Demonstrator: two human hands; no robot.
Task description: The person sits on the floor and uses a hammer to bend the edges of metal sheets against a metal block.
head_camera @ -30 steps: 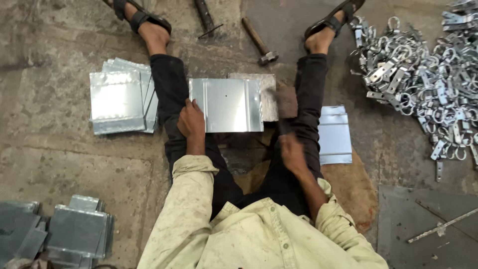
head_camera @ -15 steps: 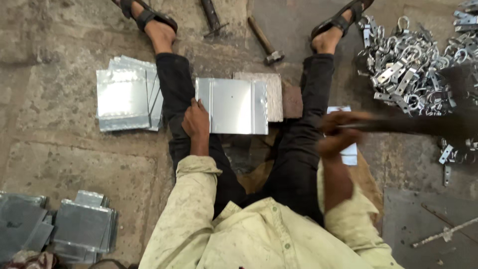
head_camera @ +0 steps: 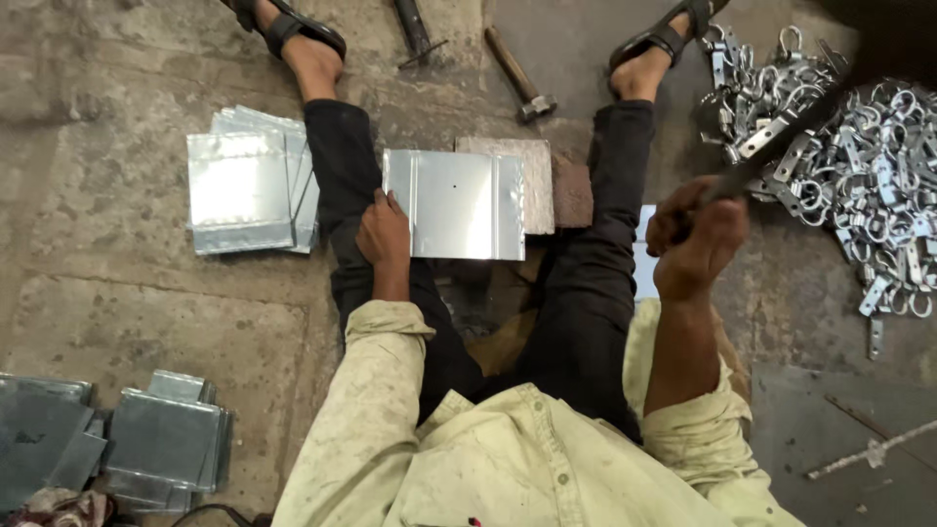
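I sit on the floor with my legs spread. My left hand (head_camera: pixel 383 234) presses on the left edge of a shiny sheet-metal plate (head_camera: pixel 459 203) that lies between my legs on a flat stone block (head_camera: pixel 532 176). My right hand (head_camera: pixel 695 237) is raised at the right, closed around the handle of a dark tool (head_camera: pixel 781 146) that streaks up and to the right, blurred by motion. The tool's head is out of view.
A stack of similar metal plates (head_camera: pixel 244 181) lies left of my left leg. Folded metal boxes (head_camera: pixel 161 439) sit at the bottom left. A heap of metal clamps and rings (head_camera: pixel 859 156) fills the right. A hammer (head_camera: pixel 517 73) and a chisel (head_camera: pixel 415 29) lie near my feet.
My right hand has come up from my right thigh and lifted the dark tool higher to the right. My left hand stays on the plate.
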